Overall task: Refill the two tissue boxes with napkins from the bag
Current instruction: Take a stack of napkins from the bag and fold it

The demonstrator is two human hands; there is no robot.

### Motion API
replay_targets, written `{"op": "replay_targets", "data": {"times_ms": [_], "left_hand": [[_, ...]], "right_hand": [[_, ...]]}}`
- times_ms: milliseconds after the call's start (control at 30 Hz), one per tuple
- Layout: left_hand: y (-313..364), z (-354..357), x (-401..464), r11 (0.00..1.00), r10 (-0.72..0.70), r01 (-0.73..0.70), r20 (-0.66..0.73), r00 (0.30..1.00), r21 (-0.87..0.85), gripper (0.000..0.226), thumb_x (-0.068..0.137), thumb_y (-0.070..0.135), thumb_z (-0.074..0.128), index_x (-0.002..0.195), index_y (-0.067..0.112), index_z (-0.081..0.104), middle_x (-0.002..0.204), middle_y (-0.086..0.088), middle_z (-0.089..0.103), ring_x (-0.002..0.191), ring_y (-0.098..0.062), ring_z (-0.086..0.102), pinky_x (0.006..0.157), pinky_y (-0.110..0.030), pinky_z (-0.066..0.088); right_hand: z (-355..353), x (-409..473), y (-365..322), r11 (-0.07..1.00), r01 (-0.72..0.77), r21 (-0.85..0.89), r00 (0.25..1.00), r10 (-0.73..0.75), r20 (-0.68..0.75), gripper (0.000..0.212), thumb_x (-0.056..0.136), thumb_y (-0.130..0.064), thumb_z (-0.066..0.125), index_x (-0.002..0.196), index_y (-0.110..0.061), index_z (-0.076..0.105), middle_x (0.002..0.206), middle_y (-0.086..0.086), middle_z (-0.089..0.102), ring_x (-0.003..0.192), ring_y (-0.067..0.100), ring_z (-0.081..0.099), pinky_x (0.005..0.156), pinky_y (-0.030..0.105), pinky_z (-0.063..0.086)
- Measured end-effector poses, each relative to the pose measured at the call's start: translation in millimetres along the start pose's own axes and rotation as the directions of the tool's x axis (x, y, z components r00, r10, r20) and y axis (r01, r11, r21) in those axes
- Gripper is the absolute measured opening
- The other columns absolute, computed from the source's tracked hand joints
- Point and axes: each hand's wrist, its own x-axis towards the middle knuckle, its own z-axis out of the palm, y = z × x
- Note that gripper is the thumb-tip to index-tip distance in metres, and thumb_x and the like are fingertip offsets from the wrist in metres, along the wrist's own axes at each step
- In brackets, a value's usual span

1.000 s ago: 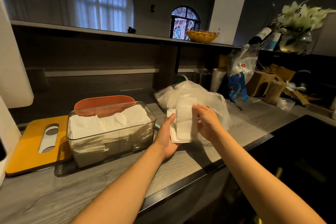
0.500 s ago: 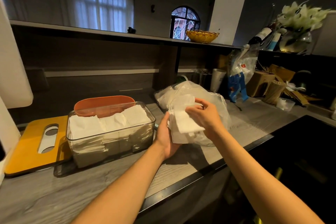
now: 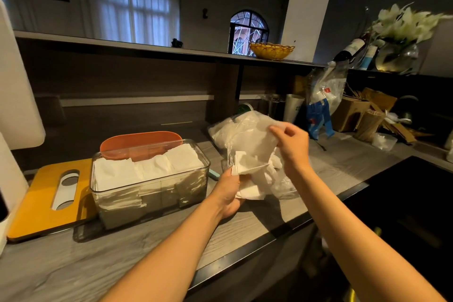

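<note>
- Yellow lid (image 3: 46, 200): lies flat on the tabletop (image 3: 73, 270) at far left, off its box. Judgement: closing the boxes is not yet done.
- Clear tissue box (image 3: 149, 186): stands open just right of the yellow lid, with white napkins stacked up to its rim. Judgement: this box appears filled.
- Orange box (image 3: 141, 141): stands directly behind the clear tissue box; only its rim shows, and its contents are hidden. Whether it is refilled cannot be told.
- Left hand (image 3: 230, 193): fingers curled around a small bundle of napkins (image 3: 247, 171), held above the tabletop just right of the clear tissue box.
- Bag (image 3: 245, 135): clear plastic, resting on the tabletop behind the hands and still containing white napkins.
- Right hand (image 3: 291, 143): raised at the bag, fingertips pinching its plastic film.
- Judgement: the task is partway through; the held napkins still need placing, and lids remain to be fitted.
</note>
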Motion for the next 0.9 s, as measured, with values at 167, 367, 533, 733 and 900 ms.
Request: {"op": "replay_targets", "data": {"times_ms": [167, 367, 533, 733, 900], "left_hand": [[4, -9, 4, 0.972, -0.127, 0.097, -0.127, 0.984, -0.214, 0.026, 0.103, 0.023, 0.044, 0.118, 0.009, 0.061, 0.105, -0.016, 0.071, 0.094, -0.033, 0.066, 0.083, -0.046, 0.052], [3, -10, 6, 0.975, -0.122, 0.108, -0.064, 0.991, -0.193, 0.047, 0.104, 0.046, 0.035, 0.121, 0.013, 0.065, 0.11, -0.016, 0.072, 0.094, -0.032, 0.067, 0.083, -0.042, 0.054], [0, -10, 5, 0.997, -0.065, 0.063, -0.039, 0.997, -0.045, 0.033, 0.103, 0.027, 0.049, 0.133, 0.016, 0.056, 0.122, -0.017, 0.067, 0.108, -0.034, 0.065, 0.086, -0.049, 0.056], [-3, -10, 9, 1.0, 0.008, -0.006, -0.103, 0.995, 0.025, 0.045, 0.096, 0.002, 0.057, 0.138, 0.011, 0.045, 0.125, -0.018, 0.063, 0.109, -0.033, 0.065, 0.081, -0.045, 0.057], [-4, -7, 8, 0.998, 0.016, -0.013, -0.045, 0.999, 0.054, 0.044, 0.093, 0.003, 0.059, 0.135, 0.008, 0.05, 0.125, -0.024, 0.064, 0.111, -0.038, 0.065, 0.086, -0.048, 0.056]], "right_hand": [[-13, -1, -25, 0.969, -0.003, 0.247, 0.999, -0.008, 0.046, 0.007, 0.093, -0.011, 0.062, 0.093, -0.013, 0.068, 0.084, 0.001, 0.065, 0.079, 0.013, 0.061, 0.062, 0.022, 0.053], [-7, -17, 9, 0.983, -0.027, -0.18, 0.929, 0.091, 0.358, 0.007, 0.089, -0.016, 0.068, 0.094, -0.012, 0.072, 0.083, 0.0, 0.068, 0.077, 0.013, 0.062, 0.056, 0.016, 0.046], [0, -16, 37, 0.89, 0.112, -0.442, 0.92, 0.075, 0.384, 0.021, 0.091, -0.017, 0.067, 0.112, -0.014, 0.07, 0.097, -0.003, 0.069, 0.089, 0.007, 0.062, 0.078, 0.019, 0.053], [-6, -4, 30, 0.943, -0.145, -0.301, 0.972, 0.193, 0.136, 0.042, 0.094, -0.04, 0.06, 0.127, -0.013, 0.058, 0.116, 0.002, 0.062, 0.1, 0.014, 0.058, 0.08, 0.024, 0.048], [-6, -3, 26, 0.913, -0.377, -0.158, 0.844, 0.408, 0.348, 0.02, 0.09, -0.042, 0.064, 0.099, -0.025, 0.068, 0.102, -0.007, 0.062, 0.104, 0.019, 0.054, 0.095, 0.041, 0.046]]}}
